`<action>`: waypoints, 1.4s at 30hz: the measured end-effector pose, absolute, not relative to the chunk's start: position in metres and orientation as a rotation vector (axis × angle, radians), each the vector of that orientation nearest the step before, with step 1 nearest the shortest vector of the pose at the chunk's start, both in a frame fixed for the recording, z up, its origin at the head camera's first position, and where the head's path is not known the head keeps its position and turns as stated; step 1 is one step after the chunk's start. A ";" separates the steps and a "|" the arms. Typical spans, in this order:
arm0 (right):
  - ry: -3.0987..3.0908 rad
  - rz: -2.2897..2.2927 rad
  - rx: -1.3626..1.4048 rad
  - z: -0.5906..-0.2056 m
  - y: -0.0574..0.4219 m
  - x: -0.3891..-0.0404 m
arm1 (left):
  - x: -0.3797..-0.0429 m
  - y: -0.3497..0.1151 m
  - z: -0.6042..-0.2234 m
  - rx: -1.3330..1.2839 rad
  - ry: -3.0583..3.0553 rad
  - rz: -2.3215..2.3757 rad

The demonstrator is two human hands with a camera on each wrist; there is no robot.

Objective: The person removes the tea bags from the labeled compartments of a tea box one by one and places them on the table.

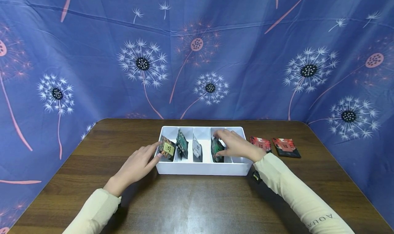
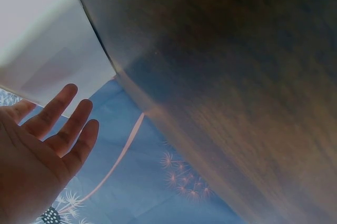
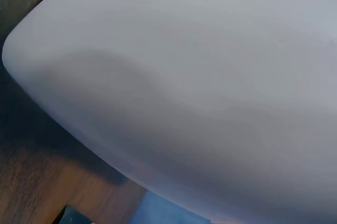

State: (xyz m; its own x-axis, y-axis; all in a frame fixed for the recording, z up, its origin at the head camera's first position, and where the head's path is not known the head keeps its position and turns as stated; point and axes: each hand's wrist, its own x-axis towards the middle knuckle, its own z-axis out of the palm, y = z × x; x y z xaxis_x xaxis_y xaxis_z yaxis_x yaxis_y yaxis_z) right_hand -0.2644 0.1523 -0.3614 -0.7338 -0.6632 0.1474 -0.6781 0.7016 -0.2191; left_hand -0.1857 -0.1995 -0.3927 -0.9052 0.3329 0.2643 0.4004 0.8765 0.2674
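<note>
A white divided tray (image 1: pixel 203 169) sits on the table with small packets standing in its compartments. My right hand (image 1: pixel 238 147) reaches into it from the right and pinches a dark green packet (image 1: pixel 217 148) between thumb and fingers. At the tray's left end, my left hand (image 1: pixel 138 164) rests with loosely extended fingers by the rim, beside a brown packet with a yellow label (image 1: pixel 167 148). In the left wrist view, the left hand's fingers (image 2: pixel 60 116) are spread. Between the two hands stand a teal packet (image 1: pixel 182 144) and a pale grey packet (image 1: pixel 197 150).
Two red-and-black packets (image 1: pixel 260 144) (image 1: pixel 286 148) lie on the brown wooden table (image 1: pixel 203 203) right of the tray. A blue cloth with dandelion prints (image 1: pixel 246 56) hangs behind the table. The tray's white wall (image 3: pixel 184 76) fills most of the right wrist view.
</note>
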 end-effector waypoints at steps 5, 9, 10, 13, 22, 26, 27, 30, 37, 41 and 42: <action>-2.862 0.395 1.113 -0.360 0.152 -0.264 | -0.186 -0.200 -0.393 -0.559 -2.837 -0.474; -2.867 0.389 1.118 -0.359 0.153 -0.264 | -0.186 -0.200 -0.393 -0.556 -2.840 -0.474; -2.864 0.387 1.125 -0.359 0.154 -0.264 | -0.186 -0.199 -0.394 -0.556 -2.841 -0.474; -2.866 0.370 1.150 -0.357 0.155 -0.265 | -0.186 -0.200 -0.394 -0.556 -2.842 -0.472; -2.805 0.303 1.241 -0.348 0.158 -0.265 | -0.186 -0.200 -0.393 -0.564 -2.844 -0.479; -2.758 0.278 1.278 -0.346 0.159 -0.265 | -0.187 -0.200 -0.393 -0.565 -2.839 -0.477; -2.751 0.271 1.283 -0.346 0.159 -0.265 | -0.187 -0.200 -0.393 -0.566 -2.837 -0.476; -2.753 0.267 1.292 -0.346 0.159 -0.266 | -0.188 -0.200 -0.394 -0.568 -2.835 -0.475; -2.734 0.302 1.331 -0.345 0.161 -0.268 | -0.189 -0.200 -0.396 -0.568 -2.831 -0.468; -2.683 0.325 1.375 -0.345 0.163 -0.268 | -0.189 -0.200 -0.396 -0.569 -2.828 -0.466; -2.676 0.330 1.384 -0.345 0.163 -0.268 | -0.189 -0.200 -0.396 -0.569 -2.827 -0.467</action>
State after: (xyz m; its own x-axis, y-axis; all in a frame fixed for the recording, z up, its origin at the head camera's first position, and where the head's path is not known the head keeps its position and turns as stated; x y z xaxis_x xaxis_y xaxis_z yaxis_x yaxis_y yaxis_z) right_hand -0.2684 0.1629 -0.3447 -0.5784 -0.7917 0.1966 -0.8158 0.5609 -0.1410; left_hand -0.1886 -0.2003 -0.3960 -0.9007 0.3377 0.2732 0.4077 0.8744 0.2632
